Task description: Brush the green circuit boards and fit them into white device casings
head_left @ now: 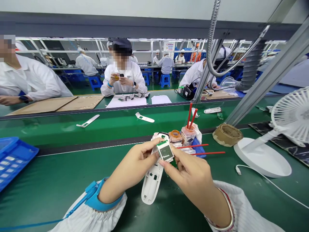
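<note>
Between my two hands is a small circuit board with a grey display screen point(165, 152), tilted and facing me. My left hand point(135, 164) pinches its left side, fingers also behind a white plastic housing point(152, 185). The housing slants down toward me, its hollow inner side showing slots. My right hand point(190, 175) grips the board's right edge between thumb and fingers. A bit of green board shows beneath the right fingers. Which fingers bear the housing's weight is hidden. A blue wrist strap point(101, 196) with a coiled cord circles my left wrist.
Behind my hands stand a small bottle with red sticks point(188, 134) and an orange-rimmed jar point(175, 136). A round brown dish point(227, 134) and a white fan point(263, 158) are right; a blue basket point(14, 161) is left. White housings point(145, 118) lie on the green belt; co-workers sit beyond.
</note>
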### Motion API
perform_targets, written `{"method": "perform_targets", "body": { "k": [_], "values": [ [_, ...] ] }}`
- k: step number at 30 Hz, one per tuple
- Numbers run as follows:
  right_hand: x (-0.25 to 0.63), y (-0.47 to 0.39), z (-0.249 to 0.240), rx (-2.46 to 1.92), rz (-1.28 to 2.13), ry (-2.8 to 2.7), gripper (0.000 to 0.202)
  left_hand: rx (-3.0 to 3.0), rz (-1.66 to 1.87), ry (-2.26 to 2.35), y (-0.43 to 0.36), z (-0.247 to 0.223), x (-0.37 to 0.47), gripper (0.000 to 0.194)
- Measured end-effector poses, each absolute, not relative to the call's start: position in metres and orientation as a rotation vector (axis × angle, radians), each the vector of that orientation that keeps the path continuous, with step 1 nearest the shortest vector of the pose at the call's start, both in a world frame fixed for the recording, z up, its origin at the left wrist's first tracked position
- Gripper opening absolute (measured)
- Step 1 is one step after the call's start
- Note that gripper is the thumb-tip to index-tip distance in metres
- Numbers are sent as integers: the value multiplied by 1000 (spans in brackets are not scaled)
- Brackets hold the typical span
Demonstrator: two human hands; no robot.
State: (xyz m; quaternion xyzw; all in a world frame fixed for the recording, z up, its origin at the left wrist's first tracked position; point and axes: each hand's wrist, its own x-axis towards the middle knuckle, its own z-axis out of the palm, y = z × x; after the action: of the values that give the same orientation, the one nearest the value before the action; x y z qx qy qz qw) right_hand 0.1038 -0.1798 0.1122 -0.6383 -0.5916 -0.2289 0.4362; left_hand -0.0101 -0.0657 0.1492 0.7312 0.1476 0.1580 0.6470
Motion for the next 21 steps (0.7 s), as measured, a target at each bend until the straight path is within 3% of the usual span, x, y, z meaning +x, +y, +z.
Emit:
{"method": "perform_targets", "body": {
  "k": [13, 21],
  "values": [
    [100, -182, 109, -1609, -629, -1494, 22, 1810, 445, 363, -74, 142, -9, 41],
    [100, -181, 109, -1667, -548, -1468, 31, 1817, 466, 417, -76, 139, -8, 45]
  ]
}}
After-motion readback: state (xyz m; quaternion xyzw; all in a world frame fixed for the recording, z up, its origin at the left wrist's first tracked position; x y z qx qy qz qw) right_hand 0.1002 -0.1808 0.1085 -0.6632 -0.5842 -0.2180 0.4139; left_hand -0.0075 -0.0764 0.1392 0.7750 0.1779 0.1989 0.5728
